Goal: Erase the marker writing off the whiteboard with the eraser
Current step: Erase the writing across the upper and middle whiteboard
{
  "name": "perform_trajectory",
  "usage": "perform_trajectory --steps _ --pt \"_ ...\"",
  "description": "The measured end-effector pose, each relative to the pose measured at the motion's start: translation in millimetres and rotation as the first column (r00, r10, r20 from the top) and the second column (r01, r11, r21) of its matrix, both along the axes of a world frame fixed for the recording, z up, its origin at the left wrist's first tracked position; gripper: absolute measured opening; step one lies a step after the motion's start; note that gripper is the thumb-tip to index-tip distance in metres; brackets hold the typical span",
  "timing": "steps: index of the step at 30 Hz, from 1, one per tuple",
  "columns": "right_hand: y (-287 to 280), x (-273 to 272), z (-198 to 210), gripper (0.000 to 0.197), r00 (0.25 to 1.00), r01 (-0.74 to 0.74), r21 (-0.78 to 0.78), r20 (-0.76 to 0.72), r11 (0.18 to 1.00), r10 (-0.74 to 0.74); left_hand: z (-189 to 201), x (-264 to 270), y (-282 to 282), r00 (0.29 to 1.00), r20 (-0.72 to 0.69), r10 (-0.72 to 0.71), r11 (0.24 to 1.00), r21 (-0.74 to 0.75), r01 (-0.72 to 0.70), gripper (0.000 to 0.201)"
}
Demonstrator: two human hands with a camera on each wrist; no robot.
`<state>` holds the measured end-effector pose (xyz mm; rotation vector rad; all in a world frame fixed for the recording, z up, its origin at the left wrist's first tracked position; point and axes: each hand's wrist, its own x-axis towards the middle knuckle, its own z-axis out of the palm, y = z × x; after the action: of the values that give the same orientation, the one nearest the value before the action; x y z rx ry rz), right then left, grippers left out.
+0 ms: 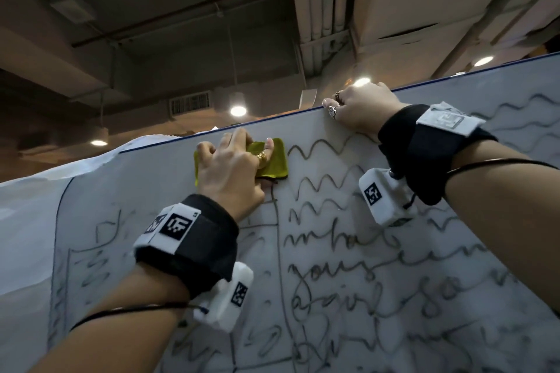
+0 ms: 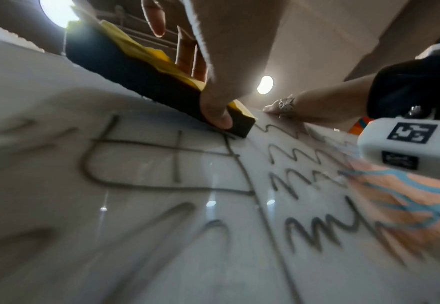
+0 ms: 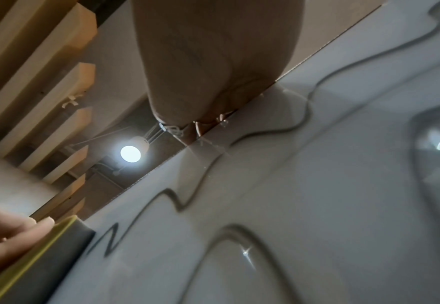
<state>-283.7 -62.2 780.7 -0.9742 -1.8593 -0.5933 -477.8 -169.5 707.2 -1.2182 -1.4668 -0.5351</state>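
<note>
The eraser point(image 1: 272, 160) lies flat on the whiteboard point(image 1: 394, 266) just below its top edge, under the left hand point(image 1: 233, 166), left of the marker writing point(image 1: 333, 239), with the right hand point(image 1: 360, 109) on that edge further right.

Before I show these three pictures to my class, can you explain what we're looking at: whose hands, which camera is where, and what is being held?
A person wears three cameras: one on the head, one on each wrist. The head view shows both hands at a whiteboard covered in marker writing. The left hand grips a yellow-backed eraser and presses it flat on the board near the top. The right hand hooks over the board's top edge. The left wrist view looks along the board at the eraser's dark pad; the right wrist view shows the gripped edge.
</note>
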Motion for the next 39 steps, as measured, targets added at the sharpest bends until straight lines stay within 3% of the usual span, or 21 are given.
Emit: perform_trajectory --steps 4,12,24,29,34,39 --pt "-0.1 2.6 -1.2 0.036 1.0 0.0 0.015 0.015 1.0 0.0 -5.6 -13.8 -6.3 0.999 -0.004 -0.054 0.997 0.052 0.054 0.054" --pt "2.3 -1.1 -1.8 0.041 1.0 -0.006 0.047 -0.011 0.999 0.007 -3.6 35.3 15.8 0.999 0.04 0.037 0.998 0.051 -0.039 0.061" --pt "11.3 -2.6 -1.0 0.045 0.999 -0.028 0.077 0.019 0.997 0.027 -6.8 41.3 5.5 0.985 0.073 0.155 0.987 0.04 -0.158 0.062" --pt "10.2 0.5 1.4 0.046 0.998 -0.032 0.065 0.048 0.997 0.029 -7.1 60.0 29.2 0.997 0.069 -0.015 0.999 0.039 0.012 0.059" --pt "4.6 9.5 10.6 0.045 0.99 -0.011 -0.028 0.14 1.0 0.015 -7.6 33.3 27.4 0.981 0.11 -0.161 0.981 0.127 0.147 0.029" --pt "6.7 32.2 16.9 0.06 0.994 0.009 -0.096 0.105 0.995 0.001 -2.7 27.6 25.3 0.975 0.109 -0.194 0.975 0.128 0.18 0.021"
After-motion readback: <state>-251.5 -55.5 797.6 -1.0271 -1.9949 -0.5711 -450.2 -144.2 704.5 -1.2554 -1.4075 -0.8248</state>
